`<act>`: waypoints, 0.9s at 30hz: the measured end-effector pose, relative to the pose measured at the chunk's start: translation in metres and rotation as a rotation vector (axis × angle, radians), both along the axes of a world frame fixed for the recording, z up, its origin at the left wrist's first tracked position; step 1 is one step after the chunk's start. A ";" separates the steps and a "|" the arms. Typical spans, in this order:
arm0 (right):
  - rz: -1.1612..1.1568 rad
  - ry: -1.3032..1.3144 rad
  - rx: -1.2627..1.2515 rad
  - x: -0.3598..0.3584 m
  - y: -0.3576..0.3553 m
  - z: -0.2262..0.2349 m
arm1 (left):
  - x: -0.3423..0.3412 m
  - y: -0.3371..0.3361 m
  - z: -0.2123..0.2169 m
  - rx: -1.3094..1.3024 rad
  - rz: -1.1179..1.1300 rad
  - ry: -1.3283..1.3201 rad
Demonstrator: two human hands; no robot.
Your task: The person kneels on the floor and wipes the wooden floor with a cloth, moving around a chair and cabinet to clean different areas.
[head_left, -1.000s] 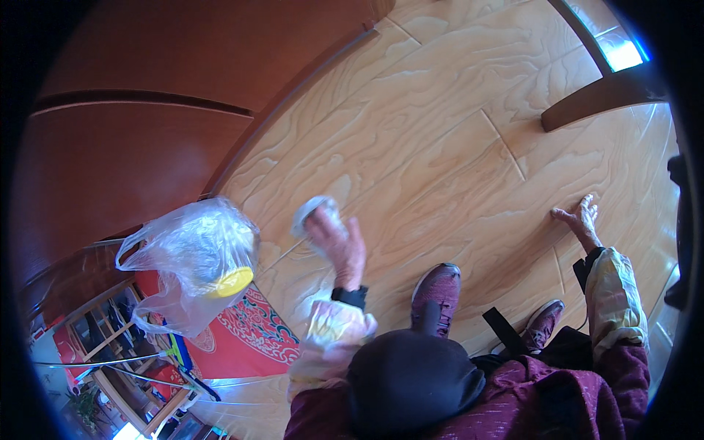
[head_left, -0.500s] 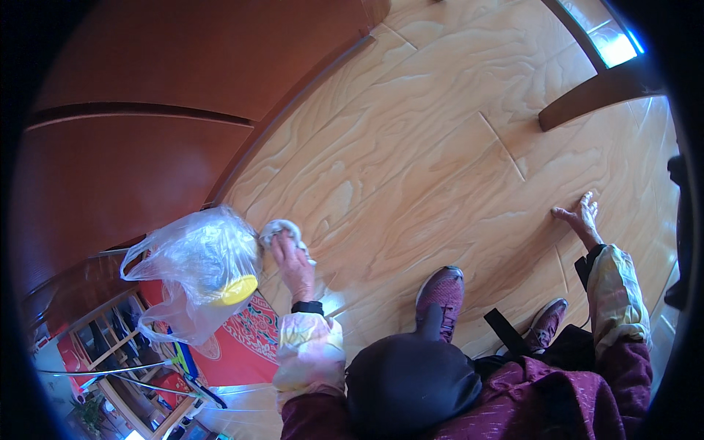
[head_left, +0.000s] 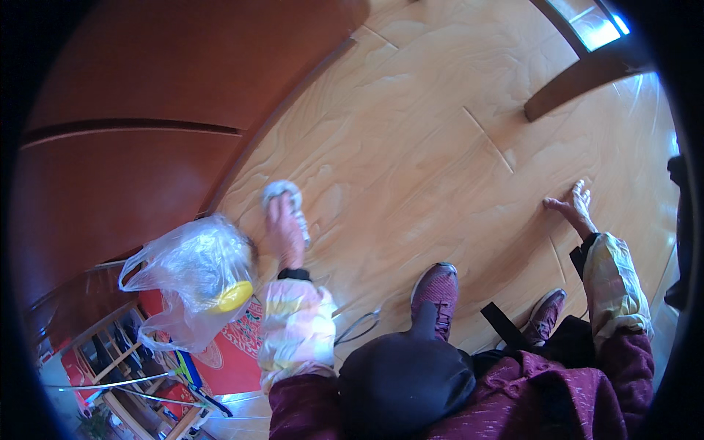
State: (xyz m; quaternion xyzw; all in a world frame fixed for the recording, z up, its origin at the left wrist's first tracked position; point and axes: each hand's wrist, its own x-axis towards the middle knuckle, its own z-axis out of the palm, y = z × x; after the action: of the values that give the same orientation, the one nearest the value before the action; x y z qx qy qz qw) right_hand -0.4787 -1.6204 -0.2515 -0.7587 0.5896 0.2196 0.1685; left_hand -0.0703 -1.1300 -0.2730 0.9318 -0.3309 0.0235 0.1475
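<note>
My left hand (head_left: 284,229) presses a wadded white cloth (head_left: 282,192) against the tiled, wood-patterned floor (head_left: 396,176). Its fingers lie over the cloth and are slightly blurred. To the left of that hand stands a clear plastic bag (head_left: 187,257) with a yellow round lid (head_left: 235,296) showing through it. Off to the right, my right hand (head_left: 577,209) has its fingers spread on the floor and holds nothing. Pale patterned sleeve covers reach up both forearms.
A reddish-brown wooden cabinet (head_left: 125,176) runs along the left. A red patterned mat (head_left: 227,352) lies beneath the bag, near a blue-and-green mop head (head_left: 189,370). Dark wooden furniture leg (head_left: 579,92) stands at upper right. My shoes (head_left: 436,293) are below; a thin cord loop (head_left: 359,326) lies beside them.
My left hand has slid the cloth forward along the floor, away from me. My right hand stays spread on the floor. The whole view has shifted slightly.
</note>
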 end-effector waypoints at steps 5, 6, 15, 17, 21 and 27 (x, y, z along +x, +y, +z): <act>-0.022 0.013 0.018 0.000 -0.001 -0.005 | -0.043 0.097 0.001 0.171 0.303 0.144; -0.020 0.026 0.013 0.002 -0.001 -0.004 | -0.053 0.105 -0.003 0.090 0.319 0.124; -0.024 0.023 -0.015 0.009 0.005 0.007 | -0.104 -0.083 -0.004 -0.246 0.183 0.368; -0.023 0.024 -0.018 0.009 0.004 0.005 | -0.117 -0.140 0.002 -0.117 -0.236 0.171; 0.019 0.026 -0.023 0.005 0.001 0.000 | -0.135 -0.166 0.011 -0.179 -0.377 0.284; 0.008 0.032 -0.020 0.002 0.001 -0.003 | -0.114 -0.033 0.018 -0.098 -0.067 0.396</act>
State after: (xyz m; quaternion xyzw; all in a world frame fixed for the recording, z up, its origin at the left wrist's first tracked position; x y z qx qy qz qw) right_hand -0.4771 -1.6195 -0.2547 -0.7591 0.5915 0.2264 0.1508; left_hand -0.1840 -1.1628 -0.2553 0.8983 -0.3249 -0.1490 0.2554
